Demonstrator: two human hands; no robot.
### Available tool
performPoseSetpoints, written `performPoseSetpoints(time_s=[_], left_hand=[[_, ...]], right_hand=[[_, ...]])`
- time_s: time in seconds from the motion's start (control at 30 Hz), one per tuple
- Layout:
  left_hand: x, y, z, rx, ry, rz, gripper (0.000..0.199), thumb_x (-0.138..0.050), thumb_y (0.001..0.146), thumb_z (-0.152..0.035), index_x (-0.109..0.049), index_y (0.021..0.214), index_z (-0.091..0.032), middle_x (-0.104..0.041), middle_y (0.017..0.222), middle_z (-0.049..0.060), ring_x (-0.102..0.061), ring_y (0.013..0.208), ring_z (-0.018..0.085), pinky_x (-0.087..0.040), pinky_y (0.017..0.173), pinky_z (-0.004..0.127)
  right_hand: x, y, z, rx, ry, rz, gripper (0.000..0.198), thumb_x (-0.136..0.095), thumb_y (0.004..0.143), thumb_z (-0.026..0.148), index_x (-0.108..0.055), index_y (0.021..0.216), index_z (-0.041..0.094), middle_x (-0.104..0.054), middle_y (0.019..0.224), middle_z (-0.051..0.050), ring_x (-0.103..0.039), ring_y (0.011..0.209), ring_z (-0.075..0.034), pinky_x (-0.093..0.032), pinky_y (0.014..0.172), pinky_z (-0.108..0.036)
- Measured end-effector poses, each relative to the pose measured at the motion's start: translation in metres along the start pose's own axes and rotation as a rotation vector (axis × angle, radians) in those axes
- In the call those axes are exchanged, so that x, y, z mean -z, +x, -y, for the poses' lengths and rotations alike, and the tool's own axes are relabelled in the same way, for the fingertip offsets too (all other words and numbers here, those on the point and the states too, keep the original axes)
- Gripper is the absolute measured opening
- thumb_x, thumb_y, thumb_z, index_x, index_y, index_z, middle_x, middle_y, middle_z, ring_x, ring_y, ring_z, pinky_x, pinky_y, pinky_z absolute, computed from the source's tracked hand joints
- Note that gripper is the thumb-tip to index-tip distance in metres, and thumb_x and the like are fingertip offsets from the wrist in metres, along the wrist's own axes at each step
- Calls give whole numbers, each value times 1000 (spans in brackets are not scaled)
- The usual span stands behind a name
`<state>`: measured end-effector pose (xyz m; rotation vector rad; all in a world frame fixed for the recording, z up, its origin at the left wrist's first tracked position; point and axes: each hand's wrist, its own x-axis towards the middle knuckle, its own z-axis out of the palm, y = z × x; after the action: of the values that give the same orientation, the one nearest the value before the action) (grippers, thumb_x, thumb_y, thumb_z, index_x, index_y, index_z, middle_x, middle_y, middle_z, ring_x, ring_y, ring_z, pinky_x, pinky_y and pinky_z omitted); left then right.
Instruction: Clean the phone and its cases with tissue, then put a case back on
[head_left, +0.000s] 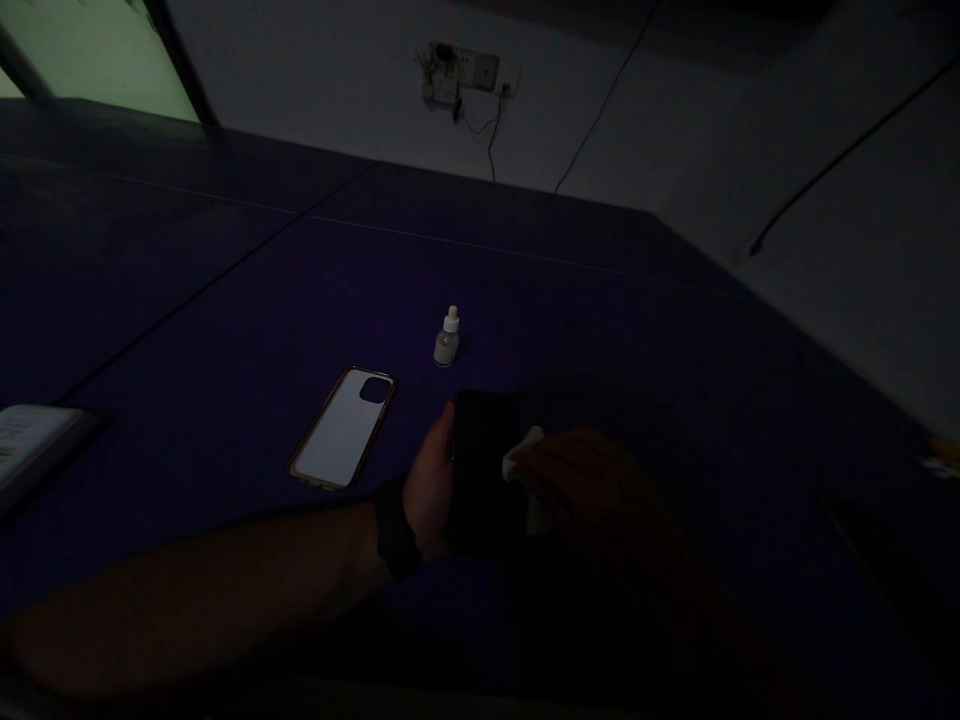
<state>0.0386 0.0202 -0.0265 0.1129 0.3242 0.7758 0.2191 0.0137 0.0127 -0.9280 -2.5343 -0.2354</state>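
Note:
My left hand (430,490), a dark watch (397,530) on its wrist, is closed around the left edge of a black smartphone (484,470). The phone's dark face is turned up toward me. My right hand (577,475) pinches a white cloth or tissue (523,455) at the phone's right side; in the dim light I cannot tell whether it touches the screen. Left of the phone lies a phone case (341,430) with a gold-toned rim and a camera cutout. Beyond the phone a small dropper bottle (446,342) with a white cap stands upright.
A white box-like object (34,440) sits at the left edge of the dark blue table (225,330). Sockets (476,70) with plugged cables are on the wall behind. A dark flat object (877,550) lies at the right, hard to make out.

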Motion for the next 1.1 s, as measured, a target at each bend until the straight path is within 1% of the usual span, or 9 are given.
performPoseSetpoints(time_s=[0.17,0.27,0.4,0.5,0.67,0.77,0.83,0.97,1.1], left_hand=[[-2,1,1,-34,47,0,75,-28,100,-69,-74,109,-11,-77,94,13,-72,86,23,-50,90,35],[-1,1,1,-20,95,-30,77,-28,99,-71,-71,118,-10,-77,96,14,-72,88,24,-50,92,37],[-1,1,1,-1,129,-56,80,-28,98,-72,-69,126,-8,-77,96,15,-73,86,26,-52,86,37],[-3,0,0,-12,115,-58,76,-27,101,-68,-69,125,-9,-77,94,14,-72,82,24,-52,82,34],[-2,-1,-1,14,99,-55,75,-30,100,-68,-73,113,-9,-77,91,14,-72,77,23,-52,78,34],[4,-1,0,50,104,-48,76,-32,98,-71,-74,105,-8,-76,88,14,-70,71,22,-53,75,34],[9,0,2,65,80,-21,74,-36,97,-71,-73,105,-9,-76,88,14,-70,72,22,-53,77,34],[10,4,5,60,32,35,67,-43,95,-69,-72,113,-11,-76,92,13,-72,82,24,-53,83,36],[4,3,5,25,-4,9,63,-41,98,-64,-71,116,-12,-76,97,13,-73,91,27,-54,85,37]], right_hand=[[1,0,-4,-20,0,-32,27,-48,102,15,-75,99,18,-76,95,-9,-66,81,-20,-50,72,-34],[1,-1,-7,-52,-3,-23,26,-49,103,18,-75,101,20,-77,99,-8,-67,86,-21,-52,75,-34],[0,0,-9,-54,-61,-51,29,-46,104,18,-74,104,20,-77,99,-8,-68,87,-21,-53,75,-35],[-3,0,-11,-48,-92,-82,31,-44,105,18,-74,104,20,-77,97,-8,-68,87,-21,-53,77,-34],[-12,-3,-17,-139,-62,-126,32,-42,107,22,-74,106,18,-76,100,-10,-68,92,-22,-53,85,-37],[-14,-1,-17,-177,-32,-144,30,-45,105,23,-72,118,17,-75,106,-12,-68,98,-25,-54,87,-42],[-15,2,-14,-190,-10,-145,32,-47,104,22,-69,128,19,-74,114,-12,-67,104,-27,-55,90,-46],[-14,6,-7,-102,16,-160,37,-49,102,17,-63,136,17,-71,127,-13,-64,115,-27,-54,97,-47],[-9,5,-9,-17,40,-184,31,-54,98,14,-69,125,16,-76,117,-12,-67,107,-25,-58,91,-44]])
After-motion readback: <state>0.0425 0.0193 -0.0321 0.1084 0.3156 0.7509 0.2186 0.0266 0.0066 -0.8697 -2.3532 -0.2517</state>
